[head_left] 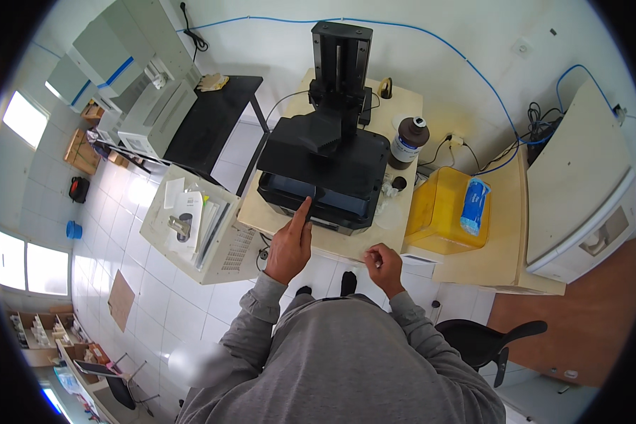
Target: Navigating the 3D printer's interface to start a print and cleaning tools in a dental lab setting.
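Note:
A black resin 3D printer (332,152) with an upright rail column (341,60) stands in front of me. My left hand (288,247) reaches to its front edge, index finger stretched out and the other fingers bent. That fingertip lies at the front of the printer, by a dark glossy strip (283,187); whether it touches is hard to tell. My right hand (385,270) hovers at the table's front edge, its fingers curled closed. Anything inside them is hidden. Right of the printer are a brown bottle (409,141), a dark cap (399,184) and crumpled white tissue (387,198).
A yellow bin (438,219) carries a blue wipes pack (475,205) on the right. Beyond it a white machine (579,184) rests on a cabinet. To the left, papers lie on a white cabinet (222,261) beside a black table (212,120). A black chair (484,339) stands behind right.

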A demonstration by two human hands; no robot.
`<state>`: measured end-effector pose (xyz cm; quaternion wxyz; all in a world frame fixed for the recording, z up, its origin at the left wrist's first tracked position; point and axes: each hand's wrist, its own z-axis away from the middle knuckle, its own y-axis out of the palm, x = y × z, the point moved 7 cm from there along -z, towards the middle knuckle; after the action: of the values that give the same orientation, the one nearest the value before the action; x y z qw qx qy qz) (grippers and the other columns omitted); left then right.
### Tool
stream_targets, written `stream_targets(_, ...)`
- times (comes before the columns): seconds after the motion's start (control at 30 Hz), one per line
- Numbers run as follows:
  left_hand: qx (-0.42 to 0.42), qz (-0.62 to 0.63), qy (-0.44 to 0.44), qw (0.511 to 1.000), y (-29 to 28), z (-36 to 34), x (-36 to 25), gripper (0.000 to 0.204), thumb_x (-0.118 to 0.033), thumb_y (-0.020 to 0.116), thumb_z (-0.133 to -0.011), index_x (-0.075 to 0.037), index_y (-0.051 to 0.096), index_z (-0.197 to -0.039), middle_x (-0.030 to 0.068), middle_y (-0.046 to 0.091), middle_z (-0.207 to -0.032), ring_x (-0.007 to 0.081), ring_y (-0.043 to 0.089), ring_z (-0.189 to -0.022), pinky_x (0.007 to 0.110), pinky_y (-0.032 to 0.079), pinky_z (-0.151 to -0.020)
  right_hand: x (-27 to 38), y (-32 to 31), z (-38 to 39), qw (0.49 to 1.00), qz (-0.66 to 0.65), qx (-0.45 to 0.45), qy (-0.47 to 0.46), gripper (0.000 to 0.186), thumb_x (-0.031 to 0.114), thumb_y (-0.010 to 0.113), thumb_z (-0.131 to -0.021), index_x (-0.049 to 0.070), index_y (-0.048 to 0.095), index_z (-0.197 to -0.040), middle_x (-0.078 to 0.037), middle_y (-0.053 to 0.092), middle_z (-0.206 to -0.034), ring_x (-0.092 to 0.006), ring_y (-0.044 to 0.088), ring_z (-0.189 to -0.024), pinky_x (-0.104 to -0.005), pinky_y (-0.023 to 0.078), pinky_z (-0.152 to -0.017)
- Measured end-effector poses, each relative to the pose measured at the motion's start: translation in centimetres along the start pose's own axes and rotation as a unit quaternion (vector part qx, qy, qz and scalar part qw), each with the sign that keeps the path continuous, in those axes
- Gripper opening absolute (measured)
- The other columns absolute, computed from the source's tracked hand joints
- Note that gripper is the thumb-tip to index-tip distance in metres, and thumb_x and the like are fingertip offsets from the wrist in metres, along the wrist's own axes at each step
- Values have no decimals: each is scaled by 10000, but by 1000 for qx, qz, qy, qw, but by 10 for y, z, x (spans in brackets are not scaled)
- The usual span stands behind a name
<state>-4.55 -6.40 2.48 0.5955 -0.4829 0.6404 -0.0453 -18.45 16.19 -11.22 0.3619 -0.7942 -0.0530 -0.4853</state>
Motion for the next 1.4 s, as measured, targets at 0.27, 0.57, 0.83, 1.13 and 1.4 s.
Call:
stream_targets(0.27,35,6,86,996,-33,-8,36,588,-77,560,-1066,-97,409,-1634,298,714,-1211,494,711,-960,528,581,-812,3,6,5,991,93,-92,-10,203,222,793,-902,93,652,-831,-56,599,-651,-273,592,-608,-411,464,-585)
stream_targets(0.57,60,-12,126,990,-52,-16,65,578,-94,569,-1073,-121,425,-1632,280,723,-1228,471,728,-959,505,597,-802,7,6,3,981,127,-148,-10,224,212,789,-902,87,628,-811,-69,561,-634,-289,571,-599,-406,449,-569)
stream_targets(0.83,77,-4,108,991,-51,-22,74,569,-104,576,-1073,-161,454,-1626,272,743,-1094,455,726,-862,501,581,-762,0,8,3,977,115,-176,-18,264,186,768,-946,68,597,-783,-42,459,-598,-181,432,-534,-317,362,-519)
stream_targets(1.13,31,14,125,992,-57,-23,74,520,-96,592,-1061,-156,535,-1575,244,738,-978,419,719,-795,465,577,-733,-2,12,5,975,137,-174,-30,238,215,785,-904,80,616,-806,-101,583,-662,-305,582,-591,-371,456,-551)
stream_targets(1.4,2,6,136,991,-54,-20,77,514,-77,598,-1025,-131,577,-1535,200,662,-741,364,646,-615,456,516,-621,-3,9,12,975,126,-177,-56,199,180,787,-908,63,633,-861,-56,526,-641,-196,499,-552,-326,383,-533)
